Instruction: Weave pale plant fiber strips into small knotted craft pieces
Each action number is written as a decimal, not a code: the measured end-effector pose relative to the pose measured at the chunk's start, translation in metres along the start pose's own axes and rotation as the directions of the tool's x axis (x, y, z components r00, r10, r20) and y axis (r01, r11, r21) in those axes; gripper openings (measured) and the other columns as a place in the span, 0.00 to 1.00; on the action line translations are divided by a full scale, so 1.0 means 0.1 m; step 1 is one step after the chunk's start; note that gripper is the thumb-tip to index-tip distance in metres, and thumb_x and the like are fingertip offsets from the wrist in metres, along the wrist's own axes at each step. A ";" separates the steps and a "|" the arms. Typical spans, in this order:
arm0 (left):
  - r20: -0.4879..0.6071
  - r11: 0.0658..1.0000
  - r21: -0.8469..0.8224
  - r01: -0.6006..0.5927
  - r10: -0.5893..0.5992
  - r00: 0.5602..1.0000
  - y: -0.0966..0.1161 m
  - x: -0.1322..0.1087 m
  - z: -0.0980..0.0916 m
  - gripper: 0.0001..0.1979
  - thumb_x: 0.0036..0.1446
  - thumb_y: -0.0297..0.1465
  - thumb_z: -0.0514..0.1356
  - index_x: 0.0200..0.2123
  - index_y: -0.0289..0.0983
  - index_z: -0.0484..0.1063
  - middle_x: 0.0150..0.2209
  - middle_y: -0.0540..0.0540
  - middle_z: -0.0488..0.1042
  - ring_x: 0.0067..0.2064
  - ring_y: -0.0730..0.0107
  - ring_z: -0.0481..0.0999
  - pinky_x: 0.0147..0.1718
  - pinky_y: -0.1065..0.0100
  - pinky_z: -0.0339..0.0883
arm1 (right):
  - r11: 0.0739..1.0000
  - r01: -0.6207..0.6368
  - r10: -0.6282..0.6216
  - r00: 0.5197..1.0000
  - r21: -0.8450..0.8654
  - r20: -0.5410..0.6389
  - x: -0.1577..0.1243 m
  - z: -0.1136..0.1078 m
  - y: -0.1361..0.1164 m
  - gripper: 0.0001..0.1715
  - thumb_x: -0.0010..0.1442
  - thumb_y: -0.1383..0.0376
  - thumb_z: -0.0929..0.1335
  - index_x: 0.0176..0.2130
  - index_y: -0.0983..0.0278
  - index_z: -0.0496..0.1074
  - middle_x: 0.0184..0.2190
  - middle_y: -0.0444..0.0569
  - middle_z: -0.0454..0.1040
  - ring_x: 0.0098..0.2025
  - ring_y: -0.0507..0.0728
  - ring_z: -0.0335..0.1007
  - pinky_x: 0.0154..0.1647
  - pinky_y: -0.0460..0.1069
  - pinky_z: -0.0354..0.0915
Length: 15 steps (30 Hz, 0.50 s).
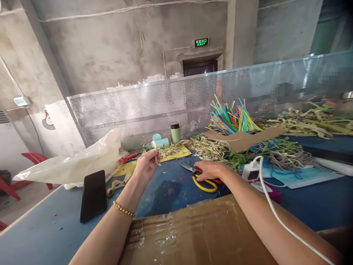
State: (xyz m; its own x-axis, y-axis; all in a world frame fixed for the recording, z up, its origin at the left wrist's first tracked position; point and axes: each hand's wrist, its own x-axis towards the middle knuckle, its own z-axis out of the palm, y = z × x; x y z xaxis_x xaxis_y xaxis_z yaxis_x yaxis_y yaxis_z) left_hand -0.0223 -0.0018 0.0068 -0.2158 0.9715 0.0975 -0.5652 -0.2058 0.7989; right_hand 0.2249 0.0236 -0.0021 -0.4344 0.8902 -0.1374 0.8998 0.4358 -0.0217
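My left hand (pixel 146 165), wearing a gold bead bracelet, is raised over the blue table with thumb and fingers pinched together. A small pale, dried-looking scrap (pixel 158 161) hangs from the fingertips. To the right, my right hand (pixel 210 170) rests low on the table, its fingers closed over the handles of a pair of scissors (pixel 204 184) with red and yellow grips. The blades point left, toward my left hand, and the fingers partly cover the handles. Dried pale strips (pixel 205 147) lie in a heap just beyond my hands.
Nearest me lies a taped cardboard box (pixel 198 235). A black phone (pixel 93 196) and plastic bag (pixel 82 162) are left. Behind stand a green bottle (pixel 175 133), colourful pipe cleaners (pixel 234 117) and a perforated metal screen (pixel 138 114). A white cable (pixel 271 209) crosses my right forearm.
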 end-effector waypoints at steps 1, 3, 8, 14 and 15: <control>0.007 1.000 0.014 -0.002 0.002 1.000 -0.01 0.00 0.00 0.02 0.50 0.18 0.63 0.28 0.27 0.75 0.23 0.47 0.73 0.23 0.77 0.72 0.22 0.77 0.66 | 1.000 0.004 -0.004 1.000 0.002 -0.009 0.01 0.01 0.00 0.27 0.52 0.58 0.70 0.50 0.67 0.73 0.47 0.59 0.75 0.49 0.64 0.72 0.39 0.50 0.63; 0.013 0.998 0.054 -0.028 0.027 1.000 -0.03 0.01 -0.01 0.03 0.46 0.19 0.66 0.28 0.27 0.77 0.23 0.48 0.72 0.23 0.79 0.70 0.22 0.77 0.64 | 1.000 -0.002 0.002 0.999 0.013 -0.037 0.03 0.03 0.00 0.23 0.51 0.61 0.70 0.47 0.67 0.76 0.47 0.59 0.76 0.48 0.64 0.73 0.38 0.49 0.63; 0.064 0.955 0.225 -0.195 0.185 0.981 -0.08 0.04 -0.06 0.13 0.34 0.26 0.74 0.25 0.29 0.77 0.23 0.49 0.72 0.23 0.80 0.65 0.23 0.75 0.58 | 0.969 0.023 0.003 0.994 0.244 -0.107 0.07 0.04 0.12 0.20 0.47 0.65 0.70 0.42 0.66 0.79 0.38 0.54 0.79 0.38 0.61 0.74 0.32 0.48 0.62; 0.101 0.917 0.301 -0.260 0.240 0.965 -0.10 0.04 -0.09 0.18 0.30 0.37 0.75 0.23 0.30 0.76 0.20 0.51 0.69 0.24 0.78 0.63 0.24 0.73 0.54 | 0.396 0.163 -0.157 0.982 0.904 -0.108 0.01 0.02 0.20 0.30 0.56 0.59 0.71 0.56 0.67 0.68 0.31 0.49 0.76 0.30 0.53 0.74 0.31 0.47 0.68; 0.105 0.915 0.309 -0.260 0.239 0.965 -0.11 0.04 -0.09 0.19 0.31 0.37 0.75 0.23 0.31 0.76 0.20 0.50 0.69 0.24 0.78 0.63 0.24 0.73 0.54 | 0.293 0.161 -0.189 0.976 0.943 -0.108 -0.01 0.01 0.18 0.31 0.57 0.57 0.71 0.56 0.68 0.67 0.31 0.49 0.76 0.29 0.53 0.74 0.32 0.47 0.70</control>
State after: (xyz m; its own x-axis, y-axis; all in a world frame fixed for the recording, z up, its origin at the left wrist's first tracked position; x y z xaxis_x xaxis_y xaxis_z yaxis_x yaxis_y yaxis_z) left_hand -0.0246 0.0030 -0.0068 -0.2599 0.9010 0.3474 -0.2150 -0.4047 0.8888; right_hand 0.2416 0.0305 -0.0037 -0.5988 0.8005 -0.0235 0.2318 0.1451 -0.9619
